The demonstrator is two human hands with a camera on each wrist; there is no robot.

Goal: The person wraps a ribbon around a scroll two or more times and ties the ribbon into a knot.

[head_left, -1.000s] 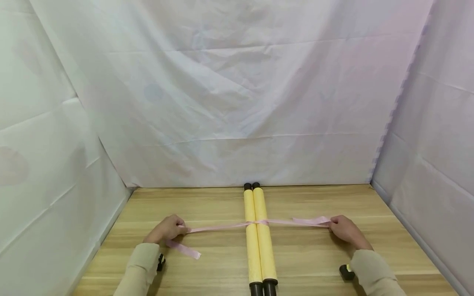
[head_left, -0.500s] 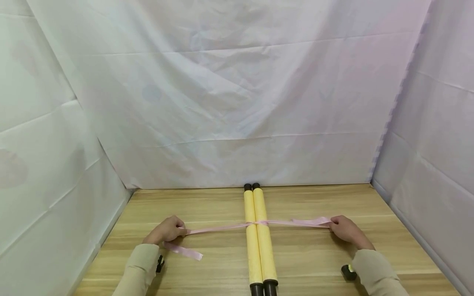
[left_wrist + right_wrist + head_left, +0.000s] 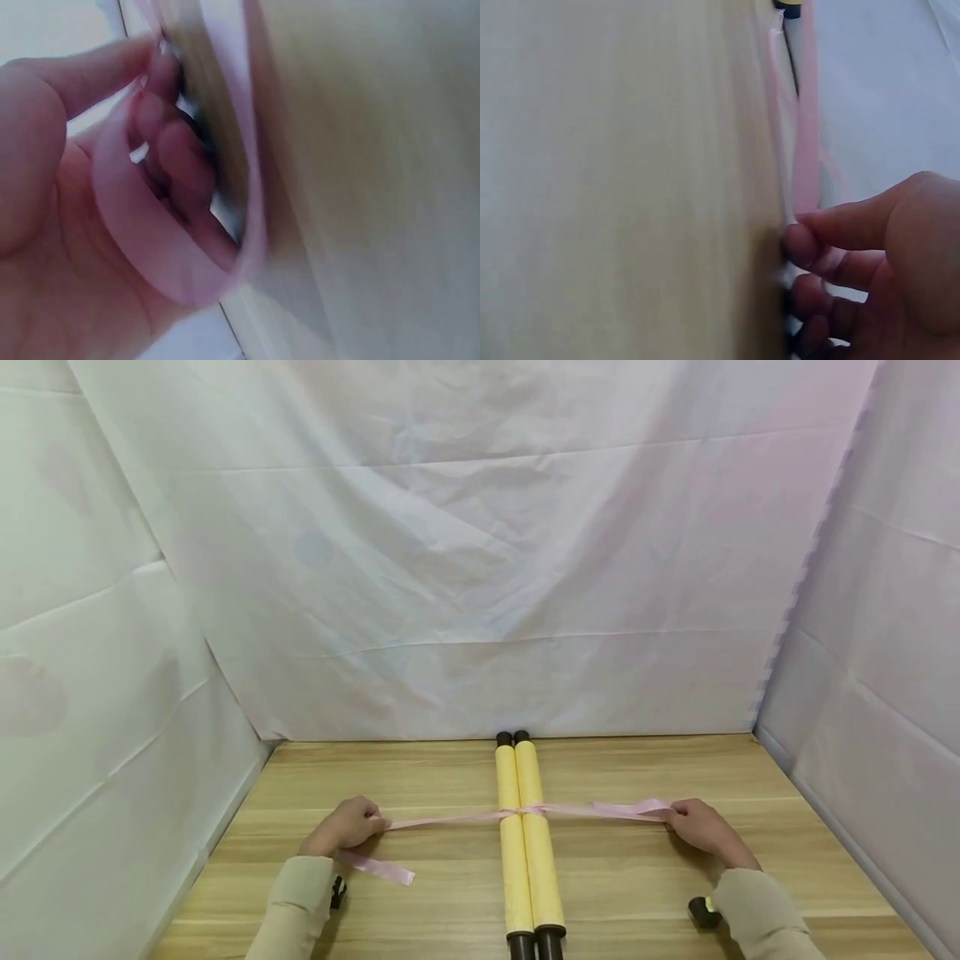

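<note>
Head view: two yellow rolls [image 3: 527, 835] side by side in the lower centre of the frame, running from near edge to far edge of the wooden table [image 3: 637, 893], dark caps at both ends. Pink ribbon [image 3: 450, 819] crossing over them at mid-length, pulled taut to either side. Left hand [image 3: 347, 827] at lower left, fingers curled round the ribbon, a loose tail trailing toward the bottom of the frame. Right hand [image 3: 697, 827] at lower right, pinching the other end. White sheets [image 3: 480, 568] filling the upper frame and both sides.

Left wrist view: blurred, yet clear enough to show the ribbon [image 3: 150, 232] looped round the curled fingers [image 3: 172, 150] at left of frame, thumb pressing from above; a firm wrap, not a loose drape.

Right wrist view: ribbon [image 3: 806, 127] rising toward the top of the frame, nipped between thumb and fingertips [image 3: 810, 240] at lower right, table surface at left.

Judged from all this: ribbon thin, soft, light and probably slick, likely to slip under tension unless wound round a finger or pinched flat close to the crossing. Rolls apparently stiff and light, apt to roll apart; best steadied at mid-length.
</note>
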